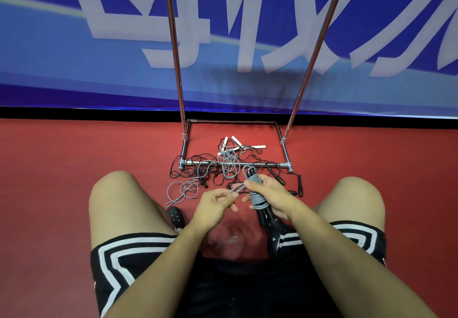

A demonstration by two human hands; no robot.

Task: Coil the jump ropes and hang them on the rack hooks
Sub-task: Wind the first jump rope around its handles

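Presently, from the head view, we note the right hand (269, 197) clamped round a grey cord jump rope wound over black handles (257, 197), its long axis running away from us. The left hand (218, 205), just beside it, pinches the loose grey tail (236, 188). Tangled ropes (223, 166) lie on the red floor (74, 169) beyond, across the chrome rack base (235, 163).

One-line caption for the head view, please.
Seated person's right hand grips a grey jump rope wound around black handles; left hand pinches its loose cord.
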